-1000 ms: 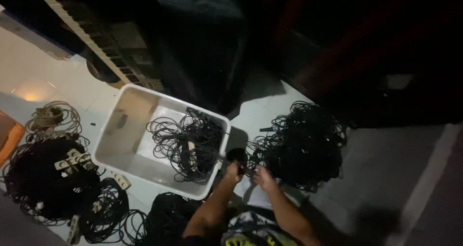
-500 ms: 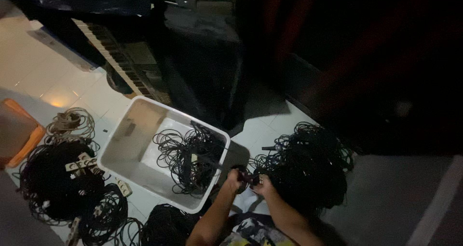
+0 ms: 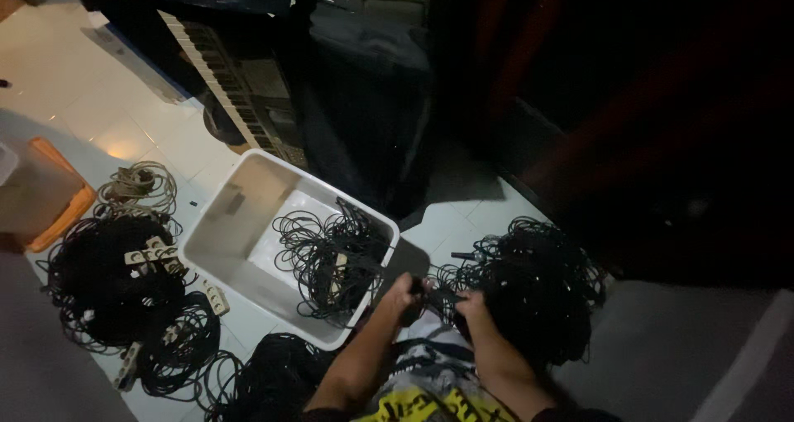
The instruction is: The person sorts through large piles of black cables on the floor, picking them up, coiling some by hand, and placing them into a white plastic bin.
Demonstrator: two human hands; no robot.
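My left hand (image 3: 403, 294) and my right hand (image 3: 471, 306) are close together low in the head view, both gripping a black cable (image 3: 436, 294) stretched between them. The cable runs into a big tangled heap of black cables (image 3: 529, 294) on the floor just right of my hands. Left of my hands stands a white plastic tub (image 3: 240, 224) with a smaller bundle of black cables (image 3: 331, 257) lying in its right half.
More black cable heaps (image 3: 112, 277) with beige power strips (image 3: 153, 252) lie on the white tiled floor at left, a beige coil (image 3: 136, 182) behind them. An orange-rimmed box (image 3: 58, 215) sits far left. A keyboard instrument (image 3: 236, 83) and dark furniture stand behind the tub.
The view has shifted, so the tub and heaps sit lower and further right in frame. Both hands stay together on the black cable beside the big heap.
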